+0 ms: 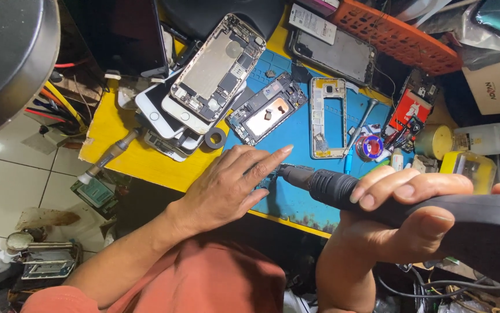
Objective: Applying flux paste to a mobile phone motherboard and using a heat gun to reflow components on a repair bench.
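Note:
My right hand (403, 217) grips a thick black hot-air tool handle (464, 217) whose metal nozzle (293, 174) points left over the blue work mat (296, 139). My left hand (230, 185) lies flat on the mat's near edge, fingers spread, its fingertips right beside the nozzle tip; what lies under them is hidden. Just beyond the fingers sits an opened phone body (267, 108) with its copper-coloured inside showing, and a bare silver phone frame (327, 117) lies to its right.
A stack of opened phones (203, 81) crowds the yellow table's far left. A screwdriver (361, 124), solder spool (369, 146), black ring (215, 138), orange perforated tray (400, 37) and bottles (482, 139) surround the mat. A lamp shade (6, 52) hangs at upper left.

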